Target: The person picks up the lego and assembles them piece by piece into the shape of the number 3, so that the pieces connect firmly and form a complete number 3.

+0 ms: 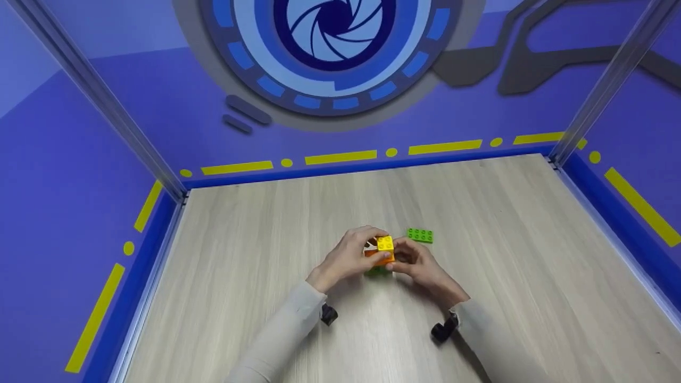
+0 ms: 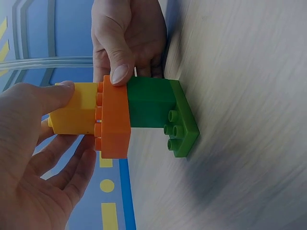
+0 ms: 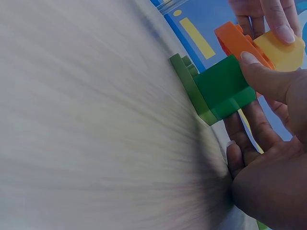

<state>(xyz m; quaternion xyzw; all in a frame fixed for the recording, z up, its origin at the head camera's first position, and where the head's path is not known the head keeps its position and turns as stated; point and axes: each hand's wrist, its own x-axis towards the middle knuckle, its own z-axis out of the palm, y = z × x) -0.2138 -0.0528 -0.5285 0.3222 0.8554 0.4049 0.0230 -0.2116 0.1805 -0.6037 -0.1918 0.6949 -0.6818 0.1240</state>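
Observation:
My left hand (image 1: 348, 252) pinches a yellow toy brick (image 2: 79, 112) between thumb and fingers. The brick is at the studs of an orange brick (image 2: 116, 122), and some of those studs show between the two. Below the orange one come a dark green brick (image 2: 151, 103) and a flat light green brick (image 2: 186, 132), whose studs poke out at one side. My right hand (image 1: 420, 264) grips this stack, thumb on the orange brick's end and fingers behind. In the head view the hands partly cover the stack.
A loose flat green brick (image 1: 420, 235) with studs lies just beyond the right hand. The wooden tabletop (image 1: 255, 276) is bordered by blue printed panels (image 1: 143, 106) at the back and both sides, joined by metal corner posts (image 1: 96, 90).

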